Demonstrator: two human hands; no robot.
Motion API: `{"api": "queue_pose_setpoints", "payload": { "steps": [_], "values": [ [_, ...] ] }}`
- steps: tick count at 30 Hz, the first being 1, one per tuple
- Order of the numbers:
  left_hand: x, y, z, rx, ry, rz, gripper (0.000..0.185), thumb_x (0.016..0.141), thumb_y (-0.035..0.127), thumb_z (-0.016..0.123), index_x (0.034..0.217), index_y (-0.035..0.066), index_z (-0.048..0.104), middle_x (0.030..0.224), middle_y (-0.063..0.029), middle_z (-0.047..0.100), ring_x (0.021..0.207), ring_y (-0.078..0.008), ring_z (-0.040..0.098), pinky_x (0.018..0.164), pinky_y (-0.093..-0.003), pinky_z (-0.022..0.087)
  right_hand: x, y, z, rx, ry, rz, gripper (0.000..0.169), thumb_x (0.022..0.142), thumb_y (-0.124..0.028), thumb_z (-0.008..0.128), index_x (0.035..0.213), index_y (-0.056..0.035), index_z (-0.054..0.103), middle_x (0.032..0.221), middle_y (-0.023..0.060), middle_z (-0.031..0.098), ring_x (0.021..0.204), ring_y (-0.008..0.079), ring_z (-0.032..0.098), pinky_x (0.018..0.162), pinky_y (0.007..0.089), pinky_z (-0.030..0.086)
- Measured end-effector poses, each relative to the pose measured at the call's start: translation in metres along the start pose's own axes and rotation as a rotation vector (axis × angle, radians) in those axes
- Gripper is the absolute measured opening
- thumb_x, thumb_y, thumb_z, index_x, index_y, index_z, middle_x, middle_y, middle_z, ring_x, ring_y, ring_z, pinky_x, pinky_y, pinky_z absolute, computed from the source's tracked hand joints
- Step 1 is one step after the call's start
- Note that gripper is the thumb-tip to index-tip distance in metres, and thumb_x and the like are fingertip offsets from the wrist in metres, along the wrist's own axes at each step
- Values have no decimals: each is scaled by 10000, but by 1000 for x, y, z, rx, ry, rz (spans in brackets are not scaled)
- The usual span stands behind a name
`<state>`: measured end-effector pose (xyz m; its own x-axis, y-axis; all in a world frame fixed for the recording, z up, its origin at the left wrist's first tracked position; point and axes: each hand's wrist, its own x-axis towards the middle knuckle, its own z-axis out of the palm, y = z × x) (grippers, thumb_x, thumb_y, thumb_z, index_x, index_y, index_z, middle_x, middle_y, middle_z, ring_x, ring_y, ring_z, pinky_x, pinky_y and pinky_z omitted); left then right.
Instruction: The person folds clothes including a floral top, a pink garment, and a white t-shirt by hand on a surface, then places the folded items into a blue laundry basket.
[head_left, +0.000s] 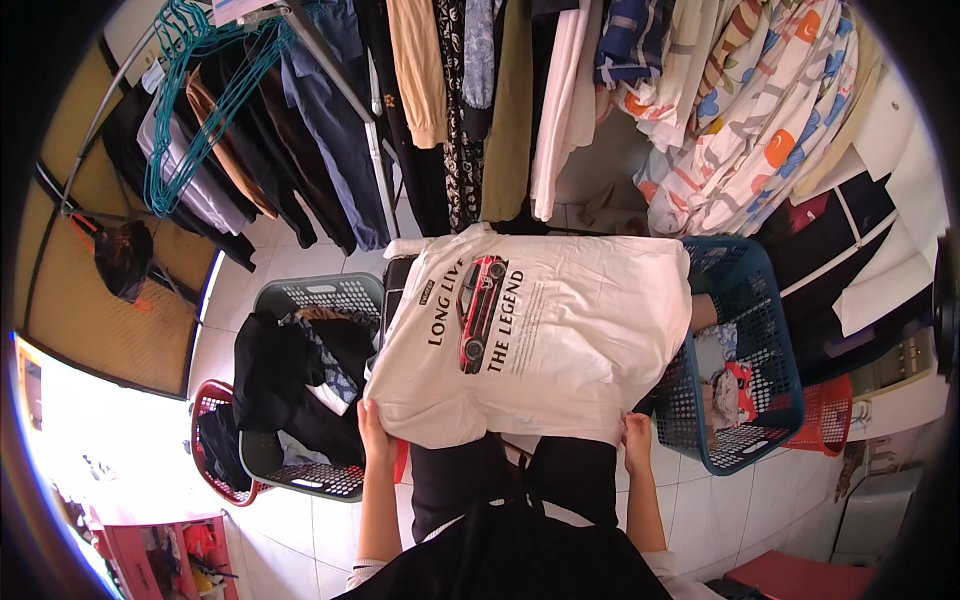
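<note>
A white T-shirt (585, 322) lies spread out before me, bearing a printed red-and-black car and writing. Some creases run through its cloth. My left hand (376, 436) grips its near left edge. At the near right corner, my right hand (637, 442) pinches the cloth between thumb and fingers. The shirt covers most of the support beneath it; only a dark edge (395, 289) shows at the left. My black-clad legs (465, 480) are just below the near edge.
Left, a grey-green basket (319, 285) holds dark clothes, beside a red basket (206, 390). Right, a blue basket (784, 360) holds a few garments, with another red basket (829, 416) behind. Clothes (510, 112) hang along the far side; teal hangers (169, 150) hang upper left.
</note>
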<state>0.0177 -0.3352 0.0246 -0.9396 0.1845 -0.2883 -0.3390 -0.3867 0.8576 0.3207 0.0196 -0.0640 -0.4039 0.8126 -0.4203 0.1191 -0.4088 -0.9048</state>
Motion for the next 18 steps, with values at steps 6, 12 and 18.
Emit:
{"api": "queue_pose_setpoints", "payload": {
  "steps": [6, 12, 18],
  "values": [
    [2, 3, -49, 355, 5, -462, 332, 874, 254, 540, 1101, 14, 502, 1017, -110, 572, 899, -200, 576, 753, -371, 499, 5, -6, -2, -245, -45, 671, 381, 858, -316, 555, 1179, -129, 469, 1131, 37, 529, 960, 188, 518, 779, 355, 426],
    [-13, 12, -38, 10, -256, -343, 529, 867, 311, 527, 1272, 2, 384, 1249, -115, 480, 1149, -231, 465, 938, -407, 389, -7, -42, -23, 520, -192, 368, 368, 841, -160, 556, 1180, -41, 476, 1143, 87, 538, 1041, 225, 521, 918, 389, 410],
    [101, 93, 63, -300, -245, -61, 278, 898, 254, 483, 1076, 45, 521, 1058, -100, 585, 1013, -237, 543, 917, -383, 408, 94, -204, 40, 571, -156, -55, 353, 810, -64, 540, 1157, -36, 483, 1118, 92, 550, 1016, 227, 543, 884, 362, 449]
  ]
}}
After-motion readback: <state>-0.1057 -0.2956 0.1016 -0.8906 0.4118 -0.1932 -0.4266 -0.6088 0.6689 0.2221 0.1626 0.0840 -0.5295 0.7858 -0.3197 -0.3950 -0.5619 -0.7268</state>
